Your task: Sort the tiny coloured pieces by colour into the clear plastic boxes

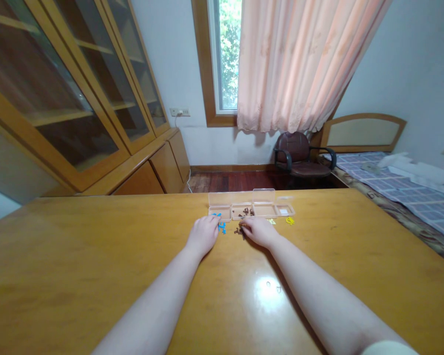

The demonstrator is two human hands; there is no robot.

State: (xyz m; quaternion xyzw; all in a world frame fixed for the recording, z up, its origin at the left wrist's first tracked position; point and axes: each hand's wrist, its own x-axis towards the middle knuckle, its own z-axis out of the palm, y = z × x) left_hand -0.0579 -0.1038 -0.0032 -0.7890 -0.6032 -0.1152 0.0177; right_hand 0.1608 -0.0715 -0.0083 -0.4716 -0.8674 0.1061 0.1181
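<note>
A clear plastic organiser box (pixel 251 206) with several compartments and raised lids sits at the far middle of the wooden table (pixel 96 256). My left hand (pixel 203 234) rests in front of its left end, fingers curled over small blue pieces (pixel 222 227). My right hand (pixel 258 230) lies beside it, its fingers closed at a little heap of brown pieces (pixel 240 230); what they pinch is too small to name. More brown pieces lie in a middle compartment (pixel 246 212). Yellow pieces (pixel 289 221) lie on the table to the right of my right hand.
A glass-fronted wooden cabinet (pixel 77 98) stands at the left. Beyond the table are a dark office chair (pixel 299 155), a window with a pink curtain (pixel 296 64) and a bed (pixel 410 192) at the right. A glare spot shows on the table between my forearms.
</note>
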